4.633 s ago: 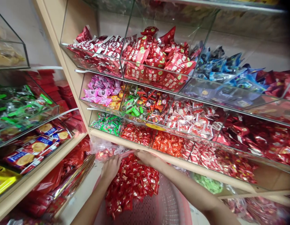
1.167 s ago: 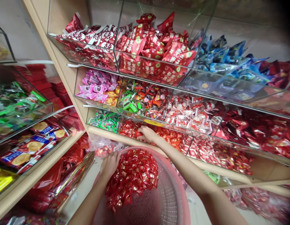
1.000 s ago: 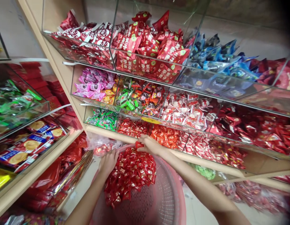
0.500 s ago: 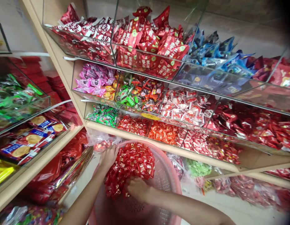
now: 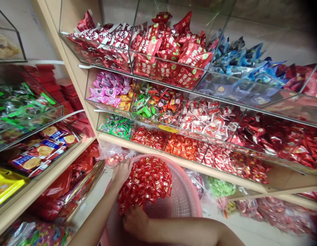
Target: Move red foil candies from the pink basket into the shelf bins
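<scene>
A pink perforated plastic basket [image 5: 190, 191] stands below me. Inside it, a heap of small candies in shiny red wrappers [image 5: 150, 177] lies against the far left side. My left hand [image 5: 122, 171] is closed over the basket's left rim, its thumb side next to the heap. Deep in the basket, my right hand [image 5: 135, 218] is at the near edge of the heap, touching candies. Its fingers look curled but are partly hidden and blurred, so what they hold does not show.
Ahead, a wooden shelf [image 5: 148, 148] carries clear bins with red packets [image 5: 171, 51], blue packets [image 5: 248, 65] and red candies [image 5: 149, 137]. Bagged candies [image 5: 221, 186] lie on the floor to the right. Another shelf on the left holds biscuit packs [image 5: 37, 153].
My right hand has moved left and nearer to me along the heap's edge. My left hand stays on the rim. The view has shifted slightly.
</scene>
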{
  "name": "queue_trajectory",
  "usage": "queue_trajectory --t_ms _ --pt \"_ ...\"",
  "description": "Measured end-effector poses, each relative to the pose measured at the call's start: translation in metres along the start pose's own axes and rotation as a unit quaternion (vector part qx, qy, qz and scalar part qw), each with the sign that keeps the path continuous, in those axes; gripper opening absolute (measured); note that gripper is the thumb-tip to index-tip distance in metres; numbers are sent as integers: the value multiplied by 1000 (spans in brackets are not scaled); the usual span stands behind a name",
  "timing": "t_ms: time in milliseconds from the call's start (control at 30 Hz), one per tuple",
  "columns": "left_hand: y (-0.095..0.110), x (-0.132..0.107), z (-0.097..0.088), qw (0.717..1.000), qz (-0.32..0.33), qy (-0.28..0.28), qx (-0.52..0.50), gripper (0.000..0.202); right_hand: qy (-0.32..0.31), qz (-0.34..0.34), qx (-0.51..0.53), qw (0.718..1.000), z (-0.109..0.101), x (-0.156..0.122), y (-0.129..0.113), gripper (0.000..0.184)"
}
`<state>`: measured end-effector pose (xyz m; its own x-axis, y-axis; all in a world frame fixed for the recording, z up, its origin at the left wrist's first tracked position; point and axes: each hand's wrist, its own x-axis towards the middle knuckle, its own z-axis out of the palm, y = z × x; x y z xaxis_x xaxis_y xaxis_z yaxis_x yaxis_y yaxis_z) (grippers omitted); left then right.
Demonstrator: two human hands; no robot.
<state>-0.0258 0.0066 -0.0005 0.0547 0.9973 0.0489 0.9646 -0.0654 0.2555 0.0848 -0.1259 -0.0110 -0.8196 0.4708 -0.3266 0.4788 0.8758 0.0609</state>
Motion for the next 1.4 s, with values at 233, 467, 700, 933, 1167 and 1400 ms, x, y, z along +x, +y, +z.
queue_trajectory --t_ms 233,467,700,933,1167,1400 --pt "0 0 -1 1000 -1 0 -3 48 15 31 23 999 14 10 -2 29" --pt "1 -1 -2 1000 -2 -1 3 46 50 46 29 997 22 12 -8 33" --pt "-1 0 1 1000 -2 4 6 49 -10 100 116 988 -3 -7 24 17" --pt "0 0 1 1000 -8 -1 16 50 29 147 84 985 -4 -22 56 22" --pt "0 -1 1 1000 -5 2 5 48 85 96 75 989 14 -6 35 18" --pt "-1 -1 2 1000 -8 3 1 49 86 103 65 989 23 1 31 15"
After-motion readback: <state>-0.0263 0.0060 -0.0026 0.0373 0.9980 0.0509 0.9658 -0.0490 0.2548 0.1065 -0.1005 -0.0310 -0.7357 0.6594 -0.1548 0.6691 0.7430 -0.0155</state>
